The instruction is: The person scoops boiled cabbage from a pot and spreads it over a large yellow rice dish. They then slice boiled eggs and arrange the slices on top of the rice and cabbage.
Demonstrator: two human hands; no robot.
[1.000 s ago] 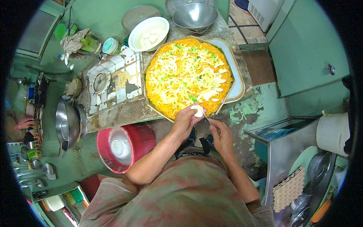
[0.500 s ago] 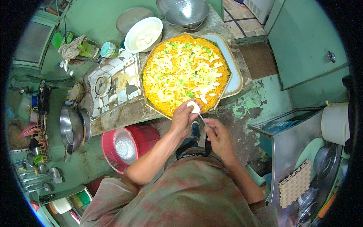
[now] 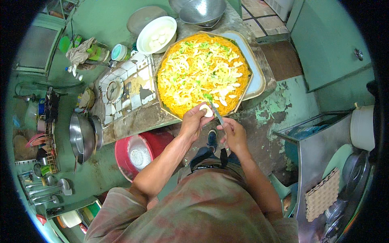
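Note:
My left hand (image 3: 193, 122) pinches a peeled boiled egg (image 3: 208, 110), cut so that its pale yolk shows. It is over the near edge of a large octagonal tray (image 3: 156, 83). Beside it, my right hand (image 3: 234, 135) is closed around the handle of a small knife (image 3: 218, 115). The blade points away from me, close to the egg's right side; I cannot tell whether they touch. Orange noodles (image 3: 190, 83) fill the tray, topped with shredded pale greens, green bits and white egg slices (image 3: 233, 87).
Behind the tray stands a white bowl (image 3: 169, 45) of peeled eggs, near a metal colander (image 3: 202, 14). A pale blue tray (image 3: 254, 67) lies partly underneath. Left are a tiled sink (image 3: 137, 67) and hanging woks (image 3: 81, 133). A red tub (image 3: 123, 162) sits below the counter.
The knife blade has come forward past the egg's right side, with more of it showing. The egg remains in my left hand. The whole view has shifted slightly.

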